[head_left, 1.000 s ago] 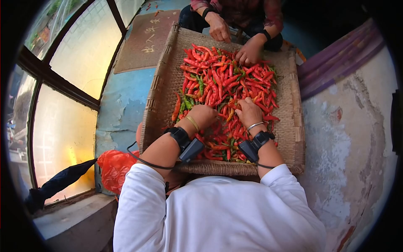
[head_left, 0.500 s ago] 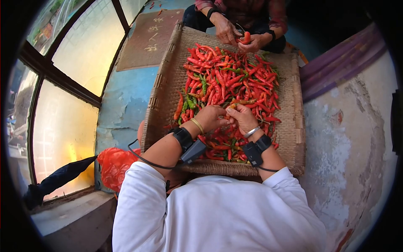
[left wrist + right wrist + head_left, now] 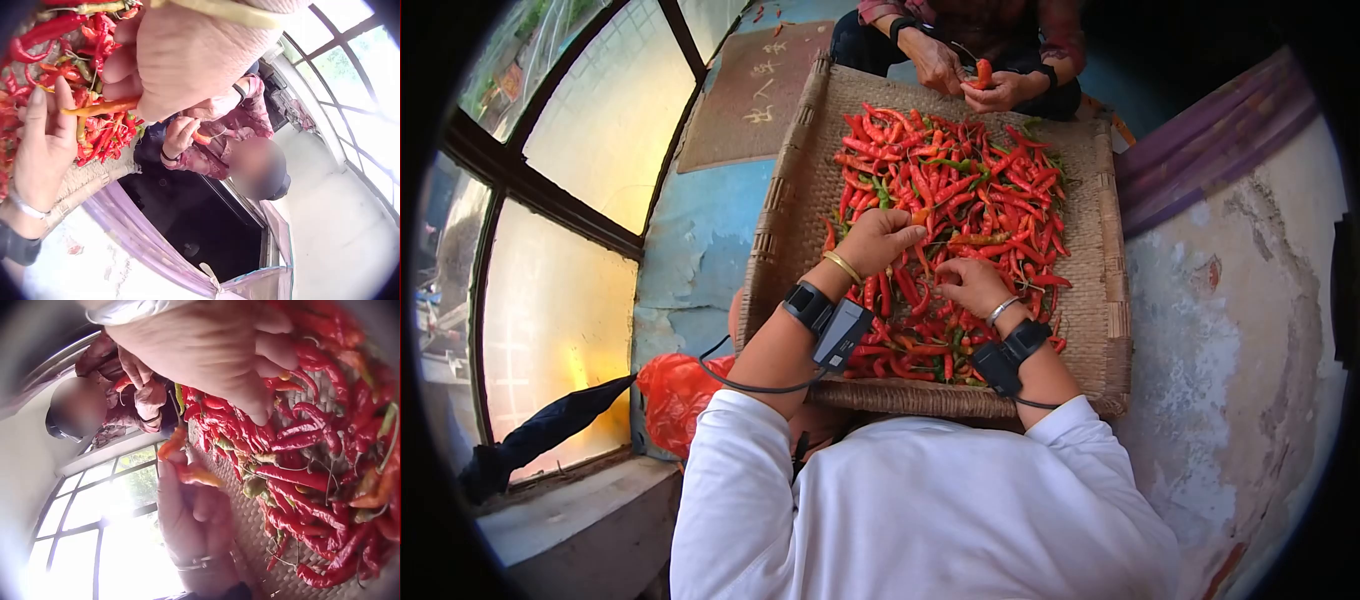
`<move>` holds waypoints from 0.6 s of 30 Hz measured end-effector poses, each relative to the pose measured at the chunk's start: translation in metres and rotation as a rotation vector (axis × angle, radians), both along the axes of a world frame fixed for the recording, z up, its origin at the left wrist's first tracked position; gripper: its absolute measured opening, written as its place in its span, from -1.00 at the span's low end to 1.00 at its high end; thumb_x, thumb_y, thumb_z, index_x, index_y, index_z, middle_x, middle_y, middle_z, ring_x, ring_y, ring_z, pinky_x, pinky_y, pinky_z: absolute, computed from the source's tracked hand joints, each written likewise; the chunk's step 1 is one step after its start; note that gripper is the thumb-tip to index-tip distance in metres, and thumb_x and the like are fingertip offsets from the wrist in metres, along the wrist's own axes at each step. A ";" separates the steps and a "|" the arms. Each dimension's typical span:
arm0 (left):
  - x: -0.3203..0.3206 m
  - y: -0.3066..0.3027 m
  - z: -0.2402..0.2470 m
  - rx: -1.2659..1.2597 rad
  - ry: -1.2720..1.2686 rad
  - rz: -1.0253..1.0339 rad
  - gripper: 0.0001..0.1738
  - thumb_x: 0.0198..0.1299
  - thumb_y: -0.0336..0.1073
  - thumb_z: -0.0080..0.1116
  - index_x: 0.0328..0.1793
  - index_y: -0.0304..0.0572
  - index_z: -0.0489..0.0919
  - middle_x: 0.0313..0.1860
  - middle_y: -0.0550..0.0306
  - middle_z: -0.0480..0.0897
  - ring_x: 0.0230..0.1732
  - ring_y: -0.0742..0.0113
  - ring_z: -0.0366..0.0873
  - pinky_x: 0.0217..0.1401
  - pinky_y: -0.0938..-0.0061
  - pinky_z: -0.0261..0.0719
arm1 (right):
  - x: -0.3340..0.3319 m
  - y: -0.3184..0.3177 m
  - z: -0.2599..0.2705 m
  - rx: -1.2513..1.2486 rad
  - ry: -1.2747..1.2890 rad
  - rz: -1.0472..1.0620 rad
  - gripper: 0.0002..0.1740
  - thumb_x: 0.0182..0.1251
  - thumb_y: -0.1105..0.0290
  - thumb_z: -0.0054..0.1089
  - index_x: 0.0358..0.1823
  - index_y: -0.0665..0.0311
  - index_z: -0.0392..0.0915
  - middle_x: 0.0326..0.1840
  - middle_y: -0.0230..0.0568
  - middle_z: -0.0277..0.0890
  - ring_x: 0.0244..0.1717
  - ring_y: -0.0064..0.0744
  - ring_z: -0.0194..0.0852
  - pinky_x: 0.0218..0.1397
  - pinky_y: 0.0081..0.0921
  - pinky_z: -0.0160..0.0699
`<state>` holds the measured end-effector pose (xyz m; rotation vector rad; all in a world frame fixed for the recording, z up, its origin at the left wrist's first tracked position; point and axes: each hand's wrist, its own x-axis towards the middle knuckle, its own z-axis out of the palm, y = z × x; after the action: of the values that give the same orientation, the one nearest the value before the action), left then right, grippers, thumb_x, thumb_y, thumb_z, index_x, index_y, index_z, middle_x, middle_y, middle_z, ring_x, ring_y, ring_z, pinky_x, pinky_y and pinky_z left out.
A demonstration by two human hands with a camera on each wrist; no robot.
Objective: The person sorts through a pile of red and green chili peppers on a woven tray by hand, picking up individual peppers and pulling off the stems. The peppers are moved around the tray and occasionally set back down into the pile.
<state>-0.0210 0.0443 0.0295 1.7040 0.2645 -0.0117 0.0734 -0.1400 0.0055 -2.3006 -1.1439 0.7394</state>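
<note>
My left hand is raised over the left part of the chili pile, pinching an orange chili pepper between thumb and fingers. A second chili, red with a yellowish end, shows across its fingers in the right wrist view. My right hand is lower and to the right, close over the red chilies. Its thumb and fingers stand apart in the left wrist view, with chilies just behind them. The pile, mostly red with some green, lies in a shallow woven tray.
Across the tray, another person's hands hold a large orange-red chili. A red plastic bag lies left of the tray. Windows are at the left, a worn wall and purple cloth at the right.
My hands came together over the pile, then parted; the left moved up and left with the orange chili. The other person lifted a chili out of the pile.
</note>
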 end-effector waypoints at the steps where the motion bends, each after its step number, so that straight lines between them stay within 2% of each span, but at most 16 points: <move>1: 0.003 0.001 -0.004 0.002 -0.001 0.000 -0.76 0.18 -0.24 0.01 -0.32 -0.31 0.52 -0.62 0.25 0.51 -0.66 0.60 0.42 -0.61 0.69 0.39 | 0.000 0.000 -0.003 0.021 -0.071 0.028 -0.64 -0.01 0.30 0.22 -0.15 0.27 0.50 -0.38 -0.20 0.49 -0.38 -0.36 0.47 -0.29 -0.43 0.42; 3: 0.008 0.002 -0.013 0.006 -0.328 0.317 -0.67 0.16 -0.27 0.02 -0.04 -0.37 0.46 -0.44 0.07 0.56 -0.51 0.46 0.50 -0.43 0.59 0.46 | 0.000 0.000 -0.005 0.029 -0.127 0.010 -0.65 -0.02 0.31 0.22 -0.16 0.28 0.50 -0.35 -0.17 0.48 -0.33 -0.31 0.46 -0.26 -0.40 0.42; 4: 0.009 0.007 -0.016 0.212 -0.296 0.336 -0.56 0.12 -0.29 0.04 0.10 -0.38 0.35 -0.31 -0.03 0.57 -0.42 0.31 0.55 -0.34 0.48 0.50 | 0.000 0.001 -0.005 0.037 -0.184 -0.008 -0.65 -0.02 0.33 0.22 -0.17 0.28 0.50 -0.31 -0.15 0.47 -0.29 -0.26 0.46 -0.23 -0.37 0.42; 5: 0.009 0.011 -0.022 0.213 -0.296 0.335 -0.56 0.12 -0.29 0.04 0.10 -0.38 0.35 -0.31 -0.03 0.57 -0.42 0.31 0.55 -0.34 0.48 0.50 | 0.000 0.000 -0.003 0.038 -0.185 -0.009 -0.65 -0.02 0.33 0.22 -0.17 0.28 0.50 -0.31 -0.15 0.47 -0.29 -0.26 0.46 -0.23 -0.37 0.42; 7: 0.008 0.016 -0.030 0.525 -0.244 0.283 -0.62 0.06 -0.30 0.08 0.02 -0.29 0.44 -0.33 -0.04 0.59 -0.38 0.16 0.57 -0.30 0.38 0.50 | -0.002 0.000 0.004 0.002 -0.194 -0.064 -0.67 -0.01 0.33 0.20 -0.16 0.26 0.48 -0.22 -0.10 0.43 -0.15 -0.13 0.41 -0.10 -0.26 0.41; 8: 0.008 0.014 -0.034 0.525 -0.244 0.283 -0.62 0.06 -0.30 0.08 0.02 -0.29 0.44 -0.33 -0.04 0.59 -0.38 0.16 0.57 -0.30 0.38 0.50 | -0.002 0.000 0.006 0.002 -0.194 -0.064 -0.67 -0.01 0.33 0.20 -0.16 0.26 0.48 -0.22 -0.10 0.43 -0.15 -0.13 0.41 -0.10 -0.26 0.41; 10: 0.005 0.004 -0.035 0.613 -0.185 0.153 -0.71 0.00 -0.28 0.08 -0.11 -0.14 0.55 -0.37 -0.02 0.59 -0.33 0.07 0.54 -0.25 0.30 0.49 | -0.003 -0.003 0.006 -0.090 -0.305 0.079 -0.68 -0.02 0.36 0.19 -0.18 0.23 0.47 -0.23 -0.11 0.43 -0.14 -0.13 0.40 -0.10 -0.25 0.41; 11: 0.004 -0.003 -0.035 0.615 -0.182 0.148 -0.71 0.00 -0.28 0.08 -0.11 -0.14 0.55 -0.37 -0.02 0.59 -0.33 0.07 0.54 -0.25 0.30 0.49 | -0.004 -0.004 0.005 -0.089 -0.300 0.076 -0.68 -0.02 0.36 0.19 -0.18 0.23 0.47 -0.23 -0.11 0.43 -0.14 -0.13 0.40 -0.10 -0.25 0.41; 13: 0.001 -0.016 -0.032 0.770 -0.246 -0.129 -0.79 -0.02 -0.31 0.08 -0.22 -0.15 0.58 -0.44 -0.04 0.58 -0.41 0.08 0.54 -0.31 0.33 0.48 | -0.004 -0.004 0.001 -0.149 -0.382 0.174 -0.68 -0.04 0.40 0.18 -0.17 0.21 0.48 -0.22 -0.15 0.44 -0.17 -0.16 0.42 -0.09 -0.29 0.40; 14: -0.002 -0.022 -0.034 0.775 -0.244 -0.129 -0.79 -0.02 -0.31 0.08 -0.22 -0.15 0.58 -0.44 -0.04 0.58 -0.41 0.08 0.54 -0.31 0.33 0.48 | -0.004 -0.003 -0.001 -0.144 -0.381 0.175 -0.68 -0.04 0.40 0.18 -0.17 0.21 0.48 -0.22 -0.15 0.44 -0.17 -0.16 0.42 -0.09 -0.29 0.40; 16: -0.005 -0.029 -0.040 0.749 -0.164 -0.321 -0.80 -0.04 -0.25 0.08 -0.27 -0.07 0.59 -0.47 0.01 0.58 -0.41 0.05 0.52 -0.30 0.27 0.47 | -0.004 -0.002 -0.006 -0.189 -0.409 0.153 -0.71 -0.05 0.41 0.17 -0.20 0.16 0.47 -0.27 -0.15 0.45 -0.19 -0.16 0.43 -0.14 -0.28 0.42; 18: -0.005 -0.028 -0.043 0.790 -0.129 -0.352 -0.80 -0.03 -0.23 0.08 -0.28 -0.05 0.59 -0.47 0.02 0.58 -0.41 0.06 0.53 -0.30 0.28 0.48 | -0.003 -0.001 -0.009 -0.160 -0.432 0.157 -0.77 -0.03 0.39 0.15 -0.27 0.19 0.46 -0.34 -0.14 0.46 -0.24 -0.14 0.45 -0.19 -0.26 0.44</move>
<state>-0.0260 0.0163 -0.0135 2.5072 -0.1610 -0.0644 0.0704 -0.1411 -0.0035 -2.6084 -1.5158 0.4051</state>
